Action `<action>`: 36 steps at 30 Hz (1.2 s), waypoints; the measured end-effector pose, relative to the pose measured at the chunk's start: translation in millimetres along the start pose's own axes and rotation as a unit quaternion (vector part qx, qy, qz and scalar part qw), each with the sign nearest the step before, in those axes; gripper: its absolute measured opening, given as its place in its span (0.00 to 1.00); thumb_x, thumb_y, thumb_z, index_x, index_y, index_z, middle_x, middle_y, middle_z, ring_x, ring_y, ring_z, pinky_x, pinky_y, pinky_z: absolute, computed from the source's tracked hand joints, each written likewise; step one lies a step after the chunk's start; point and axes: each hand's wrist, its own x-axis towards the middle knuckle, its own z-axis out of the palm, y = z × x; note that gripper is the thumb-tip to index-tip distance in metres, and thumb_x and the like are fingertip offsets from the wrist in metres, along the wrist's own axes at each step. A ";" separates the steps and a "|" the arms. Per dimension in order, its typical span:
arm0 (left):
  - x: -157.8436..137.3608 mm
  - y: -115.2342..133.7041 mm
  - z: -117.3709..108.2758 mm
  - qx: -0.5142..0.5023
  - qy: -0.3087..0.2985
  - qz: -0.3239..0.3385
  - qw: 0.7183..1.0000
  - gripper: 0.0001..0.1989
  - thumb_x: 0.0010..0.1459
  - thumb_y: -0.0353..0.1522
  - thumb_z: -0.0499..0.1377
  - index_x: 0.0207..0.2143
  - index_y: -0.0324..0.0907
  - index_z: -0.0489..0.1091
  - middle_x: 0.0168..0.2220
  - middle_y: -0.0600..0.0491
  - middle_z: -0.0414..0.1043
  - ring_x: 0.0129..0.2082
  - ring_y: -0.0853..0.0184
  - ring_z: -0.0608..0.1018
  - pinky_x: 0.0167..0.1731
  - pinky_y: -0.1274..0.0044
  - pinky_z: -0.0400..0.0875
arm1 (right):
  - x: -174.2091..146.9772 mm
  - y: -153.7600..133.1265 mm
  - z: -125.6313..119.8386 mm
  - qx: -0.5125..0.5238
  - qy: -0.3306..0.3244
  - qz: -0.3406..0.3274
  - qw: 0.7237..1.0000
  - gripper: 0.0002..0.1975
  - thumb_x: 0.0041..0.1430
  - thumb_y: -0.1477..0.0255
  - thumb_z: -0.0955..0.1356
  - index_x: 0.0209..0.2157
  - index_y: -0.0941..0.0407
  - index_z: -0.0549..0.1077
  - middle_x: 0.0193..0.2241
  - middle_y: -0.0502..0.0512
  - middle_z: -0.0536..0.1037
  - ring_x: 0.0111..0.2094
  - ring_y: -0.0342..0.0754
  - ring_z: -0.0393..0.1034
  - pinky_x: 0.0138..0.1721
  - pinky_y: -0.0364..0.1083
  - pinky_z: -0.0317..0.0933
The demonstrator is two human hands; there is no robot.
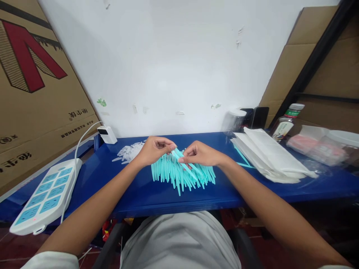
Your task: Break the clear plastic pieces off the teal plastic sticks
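Over the middle of the blue table, my left hand (pixel 155 150) pinches one end of a slim teal plastic stick (pixel 177 153) with a pale, whitish part near its tip. My right hand (pixel 202 153) is closed on the other side, its fingertips gripping a teal stick too; whether it is the same one, I cannot tell. Just below both hands lies a heap of similar teal sticks (pixel 171 172), their tapered ends toward me. Left of it, partly behind my left hand, is a pile of small translucent white plastic pieces (pixel 129 151).
A white power strip (pixel 50 196) and a white charger (pixel 107 134) are at left by a large carton (pixel 36 86). On the right are white plastic bags (pixel 269 155), a bottle (pixel 286 122) and a lidded jar (pixel 235 120). A white wall (pixel 179 67) stands behind.
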 end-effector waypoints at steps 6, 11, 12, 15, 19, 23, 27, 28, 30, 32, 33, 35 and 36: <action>4.5 -6.6 0.6 -0.010 -0.006 -0.004 1.000 0.19 0.54 0.46 0.71 0.36 0.38 0.83 0.31 0.46 0.82 0.27 0.66 0.80 0.28 0.77 0.75 | -0.1 -1.1 -6.6 0.005 0.002 0.005 1.000 0.24 0.60 0.53 0.73 0.22 0.58 0.76 0.17 0.47 0.68 0.20 0.39 0.51 0.23 0.45 0.44; 9.4 -16.5 -14.9 0.007 0.021 0.000 1.000 0.21 0.56 0.48 0.70 0.35 0.36 0.82 0.29 0.46 0.81 0.27 0.67 0.79 0.30 0.77 0.76 | -2.8 -0.7 -10.8 -0.017 -0.006 0.007 1.000 0.24 0.60 0.52 0.73 0.21 0.58 0.76 0.17 0.47 0.68 0.20 0.39 0.51 0.24 0.45 0.45; 9.9 -17.8 -19.4 0.013 0.031 -0.001 0.999 0.21 0.56 0.48 0.70 0.35 0.36 0.82 0.29 0.46 0.81 0.27 0.67 0.79 0.30 0.77 0.76 | -3.7 -0.4 -11.5 -0.023 -0.005 0.010 1.000 0.25 0.60 0.52 0.73 0.21 0.58 0.76 0.16 0.46 0.67 0.20 0.39 0.50 0.24 0.45 0.45; 9.6 -18.1 -27.5 0.023 0.017 -0.022 0.999 0.22 0.56 0.48 0.70 0.38 0.36 0.83 0.29 0.45 0.82 0.27 0.66 0.80 0.30 0.76 0.77 | -5.1 1.0 -12.7 -0.032 0.006 0.014 0.999 0.26 0.59 0.50 0.72 0.21 0.58 0.75 0.16 0.46 0.66 0.20 0.39 0.48 0.24 0.45 0.44; 6.6 -10.4 -20.7 0.005 -0.065 -0.045 0.997 0.24 0.57 0.46 0.70 0.47 0.38 0.82 0.29 0.47 0.82 0.28 0.65 0.81 0.31 0.75 0.78 | -3.9 5.0 -12.0 -0.034 -0.019 0.016 0.999 0.26 0.59 0.49 0.73 0.21 0.58 0.75 0.15 0.45 0.63 0.19 0.39 0.47 0.23 0.45 0.42; 4.2 -4.6 -13.9 0.021 -0.078 -0.022 0.996 0.18 0.58 0.46 0.69 0.38 0.39 0.84 0.29 0.47 0.82 0.28 0.65 0.81 0.29 0.76 0.77 | -2.8 7.8 -10.6 -0.041 -0.023 0.020 0.999 0.26 0.60 0.51 0.72 0.21 0.58 0.75 0.14 0.44 0.64 0.18 0.38 0.47 0.21 0.44 0.42; 2.2 -5.5 -11.9 0.025 -0.093 -0.015 0.995 0.17 0.59 0.44 0.68 0.40 0.40 0.83 0.28 0.48 0.82 0.27 0.66 0.80 0.28 0.77 0.75 | -3.5 4.9 -9.1 -0.054 -0.011 0.015 0.998 0.25 0.60 0.54 0.73 0.20 0.58 0.74 0.15 0.45 0.65 0.18 0.38 0.48 0.21 0.44 0.43; 1.6 -5.6 -10.8 0.024 -0.092 -0.012 0.995 0.17 0.59 0.44 0.68 0.40 0.40 0.83 0.28 0.48 0.82 0.27 0.66 0.80 0.28 0.77 0.75 | -3.6 3.8 -8.7 -0.053 -0.012 0.013 0.998 0.24 0.61 0.54 0.73 0.20 0.58 0.74 0.15 0.45 0.65 0.18 0.38 0.48 0.21 0.44 0.43; 0.7 -4.8 -8.1 0.025 -0.086 -0.005 0.996 0.16 0.59 0.44 0.68 0.38 0.39 0.83 0.28 0.48 0.82 0.27 0.66 0.80 0.28 0.77 0.74 | -3.5 1.6 -7.9 -0.051 -0.019 0.010 0.998 0.24 0.61 0.55 0.73 0.20 0.58 0.74 0.14 0.44 0.64 0.18 0.38 0.47 0.21 0.44 0.42; 0.6 -3.2 -5.7 0.029 -0.080 0.001 0.996 0.16 0.59 0.44 0.69 0.37 0.39 0.83 0.29 0.48 0.82 0.28 0.66 0.80 0.28 0.77 0.74 | -3.2 -0.1 -7.7 -0.046 -0.023 0.011 0.999 0.23 0.61 0.55 0.73 0.20 0.57 0.74 0.14 0.44 0.65 0.18 0.38 0.48 0.21 0.44 0.43; 1.0 -2.7 -5.3 0.031 -0.078 0.000 0.996 0.17 0.58 0.44 0.69 0.37 0.39 0.83 0.29 0.48 0.81 0.28 0.66 0.80 0.28 0.77 0.74 | -3.2 -0.8 -8.1 -0.042 -0.018 0.012 0.999 0.23 0.61 0.55 0.73 0.20 0.57 0.74 0.15 0.45 0.66 0.18 0.38 0.49 0.22 0.44 0.44; 2.5 -2.8 -7.6 0.031 -0.071 -0.005 0.997 0.17 0.57 0.45 0.70 0.36 0.39 0.83 0.28 0.48 0.81 0.27 0.66 0.80 0.28 0.76 0.74 | -3.7 -1.7 -9.9 -0.038 -0.010 0.015 0.999 0.23 0.61 0.56 0.73 0.21 0.58 0.74 0.16 0.47 0.69 0.19 0.38 0.52 0.23 0.44 0.46; 3.6 -3.8 -10.9 0.030 -0.061 -0.008 0.998 0.18 0.57 0.45 0.70 0.36 0.38 0.83 0.28 0.48 0.81 0.27 0.66 0.79 0.29 0.76 0.74 | -4.4 -1.9 -11.4 -0.040 -0.010 0.017 0.999 0.23 0.60 0.56 0.73 0.20 0.58 0.74 0.17 0.47 0.71 0.19 0.39 0.53 0.23 0.44 0.47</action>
